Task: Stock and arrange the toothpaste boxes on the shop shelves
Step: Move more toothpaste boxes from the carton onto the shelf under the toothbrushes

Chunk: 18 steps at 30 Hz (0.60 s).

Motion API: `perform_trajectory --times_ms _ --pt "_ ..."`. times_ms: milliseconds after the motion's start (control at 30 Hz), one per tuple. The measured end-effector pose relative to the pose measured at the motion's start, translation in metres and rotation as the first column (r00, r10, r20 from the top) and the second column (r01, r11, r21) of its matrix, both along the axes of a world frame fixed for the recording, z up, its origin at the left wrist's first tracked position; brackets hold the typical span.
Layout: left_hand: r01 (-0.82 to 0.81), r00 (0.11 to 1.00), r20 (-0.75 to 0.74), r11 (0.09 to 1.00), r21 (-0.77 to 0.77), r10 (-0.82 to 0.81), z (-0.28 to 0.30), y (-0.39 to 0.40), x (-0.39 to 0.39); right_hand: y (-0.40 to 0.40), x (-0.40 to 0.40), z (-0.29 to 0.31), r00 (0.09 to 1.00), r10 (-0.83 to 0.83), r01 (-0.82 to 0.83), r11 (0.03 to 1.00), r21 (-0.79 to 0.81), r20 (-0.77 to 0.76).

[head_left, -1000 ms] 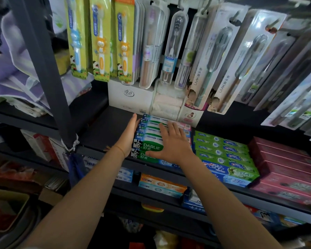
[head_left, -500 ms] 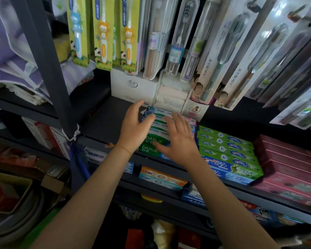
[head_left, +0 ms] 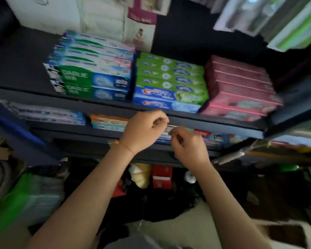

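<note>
Three stacks of toothpaste boxes lie on the upper black shelf [head_left: 34, 94]: green-and-blue Darlie boxes [head_left: 93, 72] on the left, green Crest boxes [head_left: 169, 81] in the middle, pink boxes [head_left: 239, 88] on the right. On the shelf below lie white-blue boxes [head_left: 43, 114], an orange box [head_left: 108, 122] and a pale box [head_left: 166, 134]. My left hand [head_left: 144, 131] and my right hand [head_left: 188, 146] hover side by side before that pale box with fingers curled. I see nothing held in either. The picture is blurred.
Hanging toothbrush packs [head_left: 258, 13] crowd the top right, and white cartons [head_left: 48, 13] stand behind the Darlie stack. Under the shelves sit a green bag [head_left: 31, 196], a red box [head_left: 162, 177] and dark clutter. A metal tube [head_left: 228, 157] slants at right.
Both hands left the Darlie stack and dropped to the front of the lower shelf, their fingers curling in. My view tilted down and moved closer.
</note>
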<state>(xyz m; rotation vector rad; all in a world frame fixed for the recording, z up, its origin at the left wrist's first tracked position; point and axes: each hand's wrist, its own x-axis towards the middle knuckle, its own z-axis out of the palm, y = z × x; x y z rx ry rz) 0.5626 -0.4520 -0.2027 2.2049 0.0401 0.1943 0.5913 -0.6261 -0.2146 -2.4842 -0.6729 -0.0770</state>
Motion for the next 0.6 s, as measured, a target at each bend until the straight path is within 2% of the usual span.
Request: perform_trajectory --times_ms 133,200,300,400,600 --pt "0.099 0.989 -0.122 0.984 0.145 -0.082 -0.018 -0.079 0.000 -0.089 -0.003 -0.017 0.994 -0.023 0.019 0.999 -0.031 -0.111" --pt "0.177 0.972 -0.190 0.962 0.207 -0.138 -0.024 -0.143 -0.002 -0.155 -0.010 -0.019 0.991 -0.064 0.066 0.998 0.011 -0.117" --pt "0.233 0.950 -0.254 0.955 0.184 -0.183 -0.027 -0.244 -0.010 -0.262 -0.023 -0.025 0.989 -0.099 0.107 0.991 0.076 -0.107" --pt "0.273 0.928 -0.302 0.949 0.157 -0.217 -0.028 -0.341 -0.015 -0.365 -0.035 -0.025 0.978 -0.126 0.145 0.984 0.106 -0.166" --pt "0.453 0.851 -0.379 0.873 0.181 -0.363 -0.018 -0.507 -0.001 -0.534 -0.049 -0.010 0.932 -0.307 0.338 0.928 0.158 -0.192"
